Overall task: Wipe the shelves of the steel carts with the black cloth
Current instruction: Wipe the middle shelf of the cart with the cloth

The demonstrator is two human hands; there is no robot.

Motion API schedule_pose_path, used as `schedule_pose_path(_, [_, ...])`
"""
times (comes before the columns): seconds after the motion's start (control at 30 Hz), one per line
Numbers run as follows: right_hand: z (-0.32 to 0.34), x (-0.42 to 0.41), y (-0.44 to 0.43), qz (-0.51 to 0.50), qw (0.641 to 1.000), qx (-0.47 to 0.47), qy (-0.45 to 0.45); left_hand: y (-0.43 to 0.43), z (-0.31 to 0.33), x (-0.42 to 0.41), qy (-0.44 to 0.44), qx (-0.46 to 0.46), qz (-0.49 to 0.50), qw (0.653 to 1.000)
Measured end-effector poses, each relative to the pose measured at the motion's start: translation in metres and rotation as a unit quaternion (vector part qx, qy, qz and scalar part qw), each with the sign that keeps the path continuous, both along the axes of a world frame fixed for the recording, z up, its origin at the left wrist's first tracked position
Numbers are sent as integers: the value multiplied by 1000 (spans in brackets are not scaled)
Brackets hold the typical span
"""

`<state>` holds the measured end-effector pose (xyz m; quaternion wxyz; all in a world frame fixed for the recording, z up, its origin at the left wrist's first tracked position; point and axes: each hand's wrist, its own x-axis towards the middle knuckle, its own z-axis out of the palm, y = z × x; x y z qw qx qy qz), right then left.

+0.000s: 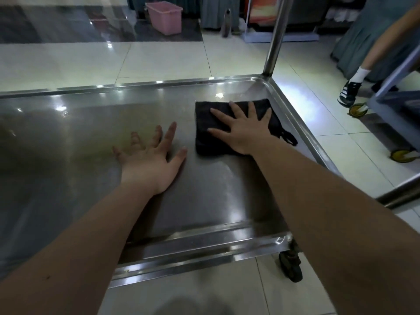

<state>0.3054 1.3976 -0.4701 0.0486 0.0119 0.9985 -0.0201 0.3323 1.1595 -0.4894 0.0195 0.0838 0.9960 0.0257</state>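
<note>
Over by the far right corner of the steel shelf [68, 144], the black cloth [205, 122] lies folded flat, its long side running roughly along the far rim [159, 84], with a little loop [287, 137] trailing toward the right rim [304, 126]. The right hand [245, 130] sits square on top of it, fingers spread and straight, palm pressing down, gripping nothing. So the cloth is already under that hand, and the broad bare steel stretches away to its left. That, I'd say, is where the stroke has to go. The left hand [147, 160] is planted flat on the shelf just left of the cloth, fingers splayed and not touching it, so it's right in that leftward path, mind. A corner post [276, 35] rises behind, and a second cart [391, 105] stands off to the right.
</note>
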Motion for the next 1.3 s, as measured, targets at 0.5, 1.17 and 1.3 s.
schedule_pose_path(0.5, [1, 103, -7, 40, 997, -39, -49, 3, 9, -1, -33, -7, 3, 999])
schedule_pose_path(1.17, [-6, -46, -45, -22, 999, -26, 27, 1, 0, -6, 1, 14, 84, 996])
schedule_pose_path(1.3, [0, -47, -42, -12, 999, -36, 3, 2, 1, -9, -3, 16, 84, 996])
